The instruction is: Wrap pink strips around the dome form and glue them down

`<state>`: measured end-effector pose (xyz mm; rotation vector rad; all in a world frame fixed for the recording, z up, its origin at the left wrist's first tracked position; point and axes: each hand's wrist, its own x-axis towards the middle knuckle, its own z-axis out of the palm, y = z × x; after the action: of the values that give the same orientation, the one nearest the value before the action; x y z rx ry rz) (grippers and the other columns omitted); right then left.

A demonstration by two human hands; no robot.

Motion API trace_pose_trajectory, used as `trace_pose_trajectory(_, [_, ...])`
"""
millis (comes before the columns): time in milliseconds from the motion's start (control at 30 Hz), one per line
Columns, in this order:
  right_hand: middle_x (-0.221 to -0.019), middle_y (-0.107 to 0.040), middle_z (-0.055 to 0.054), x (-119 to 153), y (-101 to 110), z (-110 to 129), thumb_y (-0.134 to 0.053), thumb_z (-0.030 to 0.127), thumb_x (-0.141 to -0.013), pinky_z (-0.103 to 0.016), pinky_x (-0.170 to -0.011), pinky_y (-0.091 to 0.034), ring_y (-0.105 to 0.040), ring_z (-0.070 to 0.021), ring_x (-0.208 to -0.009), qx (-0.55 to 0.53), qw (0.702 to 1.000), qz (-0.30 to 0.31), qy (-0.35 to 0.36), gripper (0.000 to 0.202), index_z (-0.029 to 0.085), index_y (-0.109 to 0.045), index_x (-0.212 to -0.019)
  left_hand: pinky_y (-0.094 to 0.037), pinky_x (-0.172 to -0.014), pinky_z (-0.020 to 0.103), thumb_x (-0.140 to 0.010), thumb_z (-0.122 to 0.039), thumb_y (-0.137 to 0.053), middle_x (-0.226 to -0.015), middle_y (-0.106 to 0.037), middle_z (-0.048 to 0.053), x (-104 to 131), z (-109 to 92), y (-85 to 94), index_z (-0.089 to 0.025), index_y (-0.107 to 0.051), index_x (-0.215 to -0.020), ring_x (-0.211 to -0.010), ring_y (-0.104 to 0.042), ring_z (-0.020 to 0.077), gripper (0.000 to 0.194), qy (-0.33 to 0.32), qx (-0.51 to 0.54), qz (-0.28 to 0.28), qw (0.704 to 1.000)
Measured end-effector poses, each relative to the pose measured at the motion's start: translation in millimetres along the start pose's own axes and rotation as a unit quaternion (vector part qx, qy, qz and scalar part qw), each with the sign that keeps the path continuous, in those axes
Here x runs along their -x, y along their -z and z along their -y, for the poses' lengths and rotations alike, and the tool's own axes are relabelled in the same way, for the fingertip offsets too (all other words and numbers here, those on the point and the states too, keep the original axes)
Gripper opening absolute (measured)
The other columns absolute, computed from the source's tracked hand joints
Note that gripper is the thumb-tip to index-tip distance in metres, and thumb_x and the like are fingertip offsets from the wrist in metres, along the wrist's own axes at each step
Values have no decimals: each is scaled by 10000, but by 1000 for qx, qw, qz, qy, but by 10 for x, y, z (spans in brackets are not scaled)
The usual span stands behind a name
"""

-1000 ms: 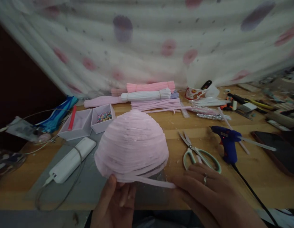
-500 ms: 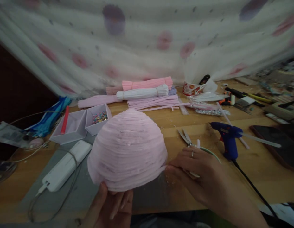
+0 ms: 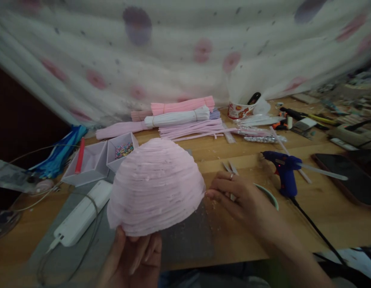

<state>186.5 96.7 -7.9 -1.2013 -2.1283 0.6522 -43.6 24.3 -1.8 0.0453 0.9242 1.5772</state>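
A pale pink dome (image 3: 155,188), built up of fuzzy strips laid in rows, is held tilted above the grey mat. My left hand (image 3: 137,256) grips its lower rim from beneath, thumb on the outside and fingers under the edge. At the dome's right edge, the thumb and forefinger of my right hand (image 3: 239,196) pinch the end of a pale pink strip (image 3: 204,192), mostly hidden by the fingertips. Scissors (image 3: 232,168) lie partly covered behind that hand. To its right a blue glue gun (image 3: 284,172) rests on the table with a glue stick in its back.
Bundles of pink and white fuzzy strips (image 3: 179,117) lie at the back. On the left are a box of beads (image 3: 122,151), a box with a red stick (image 3: 80,156) and a white power bank (image 3: 83,212) with its cable. A phone (image 3: 341,172) lies far right.
My right hand has moved up and slightly left with the strip, closer to the dome's edge. The dome has tilted, its right side rising. The view has shifted slightly.
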Motion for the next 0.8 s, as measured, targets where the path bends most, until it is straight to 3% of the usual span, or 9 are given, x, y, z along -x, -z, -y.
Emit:
trace_pose_trajectory(167, [-1058,-665,-74,-72,-47,-98,-514,291,-1017,-331,-863,-475,-634,-202,-1003,-39,998,-36,20,254,196,-651,-825,-449,-419,214,-677,-175,-861,-591,-566,-107,-103,-61,106,-217,-642,-773,-358,-381,29,243,-23,58,16,998])
trace_pose_trajectory(300, [-1131,-699,-80,-104,-52,-99,-509,296,-1019,-299,-868,-495,-666,-193,-1046,-102,995,5,8,268,189,-677,-840,-485,-437,252,-717,-129,-793,-598,-598,-83,-169,-158,192,-238,-642,-796,-415,-517,93,202,6,91,0,996])
trace_pose_trajectory(433, [-1078,-717,-78,-144,-47,-77,-490,343,-1023,-274,-812,-515,-672,-196,-1020,-153,987,37,4,310,182,-658,-818,-443,-402,261,-854,-155,-645,-576,-584,-54,-138,-206,110,-220,-625,-775,-383,-496,102,104,12,107,-31,994])
trace_pose_trajectory(567, [-924,-722,-48,-190,-49,-65,-470,381,-1023,-288,-783,-533,-669,-188,-875,-158,985,63,0,332,184,-664,-838,-374,-359,236,-977,-192,-463,-544,-546,-49,-91,-213,-55,-200,-599,-751,-302,-401,68,265,4,118,-75,990])
trace_pose_trajectory(800, [-750,-726,-17,-234,-142,7,-479,402,-1008,-306,-697,-549,-677,-204,-732,-134,989,50,21,356,211,-730,-843,-349,-374,201,-1007,-264,-505,-554,-545,-73,-156,-226,-95,-190,-562,-761,-290,-388,25,263,24,200,-69,977])
